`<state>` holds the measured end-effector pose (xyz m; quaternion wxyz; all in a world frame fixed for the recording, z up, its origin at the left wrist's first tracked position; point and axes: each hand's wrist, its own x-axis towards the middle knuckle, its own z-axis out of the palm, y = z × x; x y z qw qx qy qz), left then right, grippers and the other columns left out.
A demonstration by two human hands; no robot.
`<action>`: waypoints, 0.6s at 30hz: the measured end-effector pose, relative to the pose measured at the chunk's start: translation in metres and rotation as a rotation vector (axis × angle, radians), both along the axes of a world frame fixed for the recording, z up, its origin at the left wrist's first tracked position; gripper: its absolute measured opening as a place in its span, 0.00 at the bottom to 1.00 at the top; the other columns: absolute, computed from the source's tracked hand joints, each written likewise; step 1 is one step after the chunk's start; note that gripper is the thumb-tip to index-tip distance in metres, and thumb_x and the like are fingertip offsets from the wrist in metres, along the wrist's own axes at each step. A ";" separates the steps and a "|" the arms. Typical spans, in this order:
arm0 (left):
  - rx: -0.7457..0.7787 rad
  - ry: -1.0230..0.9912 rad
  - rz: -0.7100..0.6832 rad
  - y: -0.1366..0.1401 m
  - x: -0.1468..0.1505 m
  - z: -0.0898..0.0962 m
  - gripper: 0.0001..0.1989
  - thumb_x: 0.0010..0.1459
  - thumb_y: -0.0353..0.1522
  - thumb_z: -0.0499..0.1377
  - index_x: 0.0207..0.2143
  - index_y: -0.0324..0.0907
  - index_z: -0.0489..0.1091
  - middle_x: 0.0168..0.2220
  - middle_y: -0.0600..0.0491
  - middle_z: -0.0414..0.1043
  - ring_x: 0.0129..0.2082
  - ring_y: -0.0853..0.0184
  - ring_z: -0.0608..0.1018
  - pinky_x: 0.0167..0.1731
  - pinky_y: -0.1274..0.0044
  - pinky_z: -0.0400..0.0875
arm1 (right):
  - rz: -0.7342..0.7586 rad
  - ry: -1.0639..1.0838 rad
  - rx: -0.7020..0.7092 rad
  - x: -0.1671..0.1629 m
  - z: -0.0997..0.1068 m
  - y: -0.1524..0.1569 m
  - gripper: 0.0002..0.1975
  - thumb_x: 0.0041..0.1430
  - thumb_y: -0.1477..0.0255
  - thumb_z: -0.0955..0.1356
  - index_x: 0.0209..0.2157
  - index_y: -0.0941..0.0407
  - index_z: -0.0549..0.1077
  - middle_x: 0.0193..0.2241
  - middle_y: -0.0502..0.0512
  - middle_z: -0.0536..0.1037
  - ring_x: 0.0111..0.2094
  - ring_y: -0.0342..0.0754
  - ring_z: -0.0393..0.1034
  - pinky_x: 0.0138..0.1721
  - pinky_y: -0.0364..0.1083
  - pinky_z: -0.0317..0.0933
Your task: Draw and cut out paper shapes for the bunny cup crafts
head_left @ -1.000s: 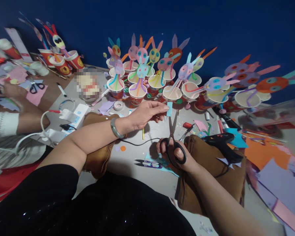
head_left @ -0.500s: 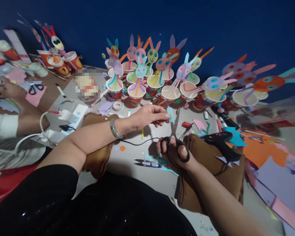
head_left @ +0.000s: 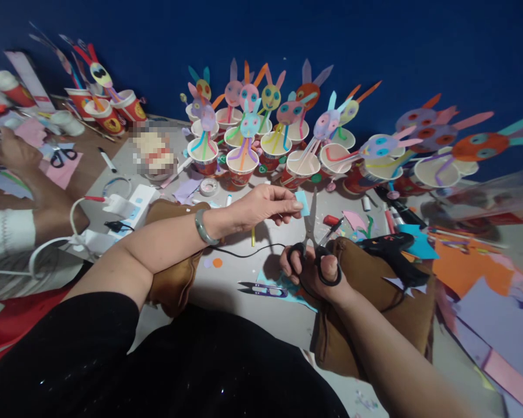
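Observation:
Between thumb and fingers, my left hand pinches a small light-blue paper piece. A pair of scissors with black handles is in my right hand, thumb and fingers through the loops. Its blades point away from me, parted, just right of the paper. Below my hands, purple thread snips lie beside a larger light-blue sheet, partly covered by my right hand. A small orange paper disc rests on the table to the left.
Paper cups with rabbit-faced straws line the wall. A black glue gun lies on a brown cushion at right. At left are a power strip and a co-worker's hand. Orange paper lies far right.
My right hand and the scissors have shifted slightly right, so the blades stand a little farther from the paper. At far left, the co-worker's hand has moved slightly.

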<state>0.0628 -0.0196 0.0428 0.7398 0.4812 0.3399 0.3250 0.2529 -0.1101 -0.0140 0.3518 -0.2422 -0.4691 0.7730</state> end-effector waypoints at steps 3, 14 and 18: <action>-0.014 0.001 0.001 0.000 0.000 0.001 0.19 0.50 0.42 0.71 0.29 0.35 0.71 0.26 0.55 0.75 0.23 0.79 0.73 0.24 0.83 0.65 | -0.010 0.001 0.001 -0.002 0.003 0.000 0.34 0.52 0.35 0.64 0.25 0.55 0.66 0.26 0.49 0.68 0.20 0.40 0.55 0.22 0.44 0.49; -0.045 -0.013 0.036 0.002 0.000 0.003 0.17 0.49 0.38 0.72 0.29 0.35 0.71 0.24 0.57 0.74 0.22 0.80 0.73 0.24 0.83 0.64 | -0.078 -0.075 0.024 -0.004 0.008 -0.002 0.33 0.55 0.37 0.64 0.22 0.54 0.64 0.21 0.48 0.68 0.18 0.40 0.54 0.21 0.44 0.46; -0.039 0.003 0.035 0.002 0.000 0.002 0.16 0.51 0.38 0.71 0.29 0.35 0.71 0.25 0.56 0.75 0.22 0.80 0.73 0.24 0.83 0.63 | -0.071 -0.069 0.014 -0.003 0.009 -0.002 0.33 0.57 0.38 0.63 0.22 0.54 0.64 0.21 0.48 0.67 0.17 0.40 0.53 0.21 0.45 0.46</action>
